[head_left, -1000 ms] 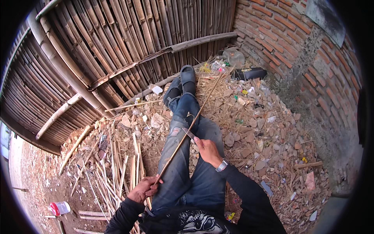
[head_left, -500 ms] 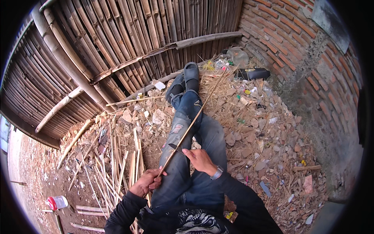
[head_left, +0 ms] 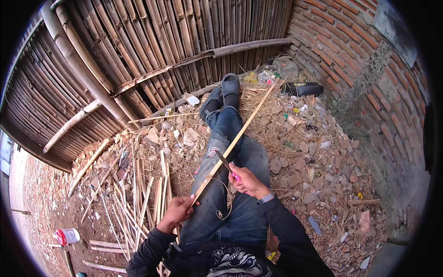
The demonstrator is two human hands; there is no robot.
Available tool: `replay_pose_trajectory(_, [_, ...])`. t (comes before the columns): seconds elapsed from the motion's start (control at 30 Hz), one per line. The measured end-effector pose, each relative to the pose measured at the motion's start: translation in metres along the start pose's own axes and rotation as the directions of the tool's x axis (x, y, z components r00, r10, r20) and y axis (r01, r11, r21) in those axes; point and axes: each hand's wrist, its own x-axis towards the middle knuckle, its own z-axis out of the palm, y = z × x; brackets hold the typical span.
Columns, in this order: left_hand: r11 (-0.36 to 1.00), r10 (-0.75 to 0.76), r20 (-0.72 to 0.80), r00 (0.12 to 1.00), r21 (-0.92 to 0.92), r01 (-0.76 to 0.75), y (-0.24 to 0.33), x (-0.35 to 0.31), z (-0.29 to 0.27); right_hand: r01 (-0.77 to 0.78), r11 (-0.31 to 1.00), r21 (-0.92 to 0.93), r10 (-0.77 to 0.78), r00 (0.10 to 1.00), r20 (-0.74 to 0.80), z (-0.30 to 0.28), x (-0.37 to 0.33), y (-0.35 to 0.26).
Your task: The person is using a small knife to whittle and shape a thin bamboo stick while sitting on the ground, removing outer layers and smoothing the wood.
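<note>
Left hand [head_left: 177,210] closed around near end of bamboo strip [head_left: 240,134]. Strip's long axis runs up-right across jeans-clad legs [head_left: 230,134] toward brick wall [head_left: 360,69]. Right hand [head_left: 244,180] grips knife [head_left: 223,160], blade touching strip mid-length.

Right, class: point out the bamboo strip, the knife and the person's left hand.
bamboo strip [head_left: 249,121]: head view, middle of its length over the leg.
knife [head_left: 223,161]: head view, on the blade.
left hand [head_left: 177,211]: head view, back of the hand.
</note>
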Motion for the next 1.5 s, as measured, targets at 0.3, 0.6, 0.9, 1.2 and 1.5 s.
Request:
replay_pose_trajectory(0.3, [0.717, 0.531, -0.221, 0.818, 0.633, -0.294, -0.004, 0.001, 0.011, 0.454, 0.413, -0.790, -0.605, 0.785, 0.135, 0.027, -0.006, 0.011])
replay_pose_trajectory(0.6, [0.695, 0.574, -0.256, 0.778, 0.655, -0.297, -0.012, -0.002, 0.024, 0.415, 0.533, -0.737, -0.545, 0.835, 0.075, 0.039, -0.023, 0.030])
replay_pose_trajectory(0.9, [0.708, 0.614, -0.274, 0.740, 0.606, -0.363, -0.018, -0.005, 0.054, 0.316, 0.739, -0.595, -0.467, 0.877, -0.115, 0.059, -0.054, 0.034])
replay_pose_trajectory(1.2, [0.912, 0.378, -0.230, 0.897, 0.260, -0.318, -0.008, 0.000, 0.023, 0.428, 0.686, -0.589, -0.694, 0.629, -0.351, 0.029, -0.075, 0.022])
replay_pose_trajectory(1.5, [0.853, 0.353, -0.090, 0.931, 0.440, -0.281, -0.042, -0.044, -0.037, 0.058, 0.507, -0.860, -0.831, 0.297, -0.470, -0.092, -0.053, -0.059])
